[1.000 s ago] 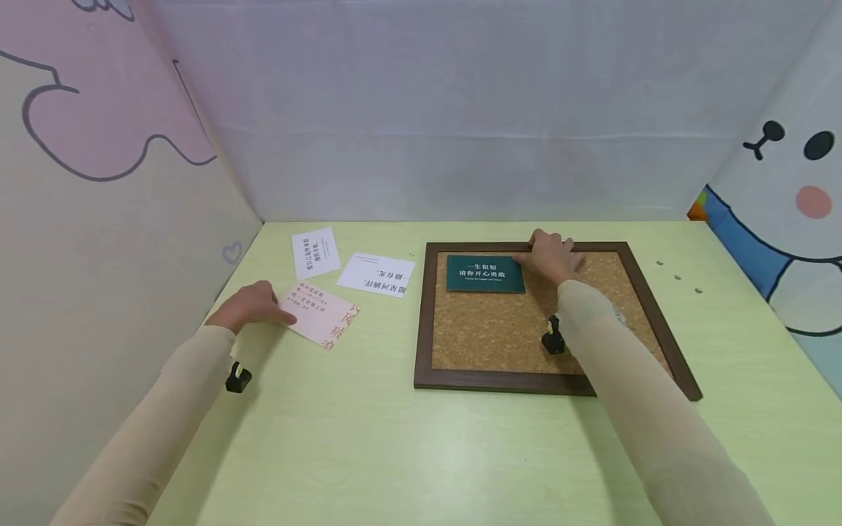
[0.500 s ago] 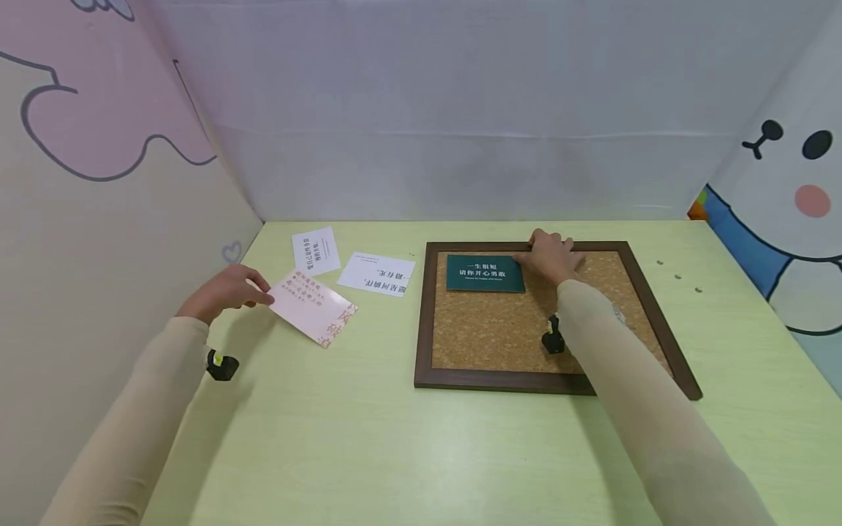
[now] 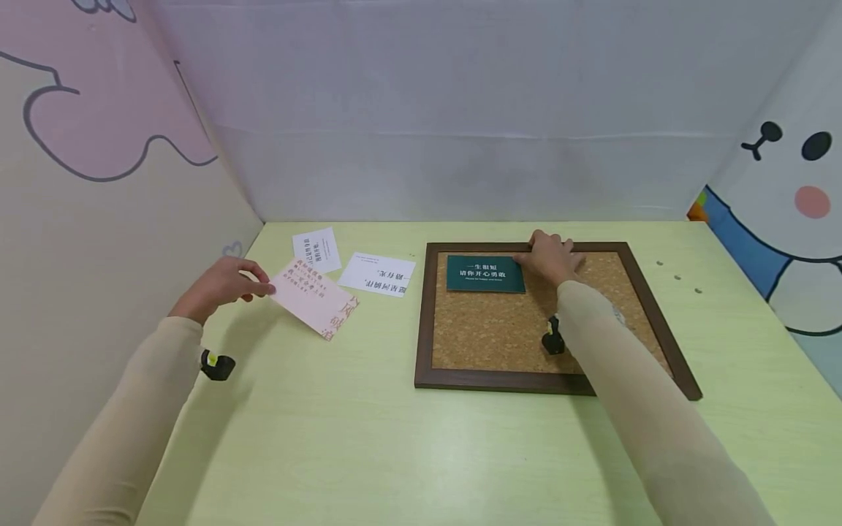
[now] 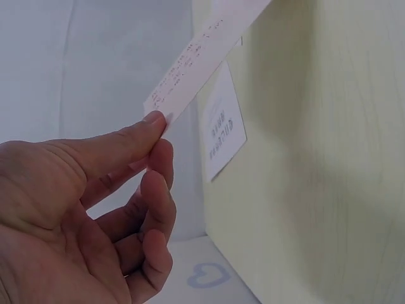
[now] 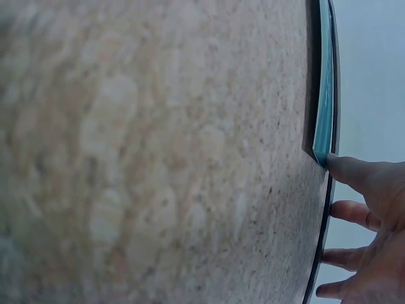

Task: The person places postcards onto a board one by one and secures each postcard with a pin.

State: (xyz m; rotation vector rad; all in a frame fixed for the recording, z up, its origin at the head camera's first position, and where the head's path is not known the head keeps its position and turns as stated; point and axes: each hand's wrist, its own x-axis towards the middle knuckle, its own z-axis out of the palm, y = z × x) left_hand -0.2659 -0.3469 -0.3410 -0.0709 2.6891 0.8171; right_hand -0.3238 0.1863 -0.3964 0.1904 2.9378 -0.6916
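Between thumb and forefinger, my left hand (image 3: 226, 286) pinches the left corner of a pink card (image 3: 314, 298) with printed writing. The card is tilted, and its upper edge overlaps a white card (image 3: 316, 245) in the head view. In the left wrist view, the pink card (image 4: 196, 63) is held away from the table, seen nearly edge-on. My right hand (image 3: 551, 257) rests at the far edge of the framed corkboard (image 3: 490, 336). Its thumb touches the right end of a green card (image 3: 485, 274) on the cork; its other fingers reach to the frame, straight in the right wrist view.
A second white card (image 3: 377, 274) lies between the pink card and the corkboard. Small dull bits (image 3: 699, 291) lie on the table right of the board. A pale wall (image 3: 460, 146) rises behind the table, with a patterned wall (image 3: 118, 219) at left.
My left hand has raised the pink card from the table, moving up and slightly left, and the card now overlaps one white card. The right hand has stayed at the green card.
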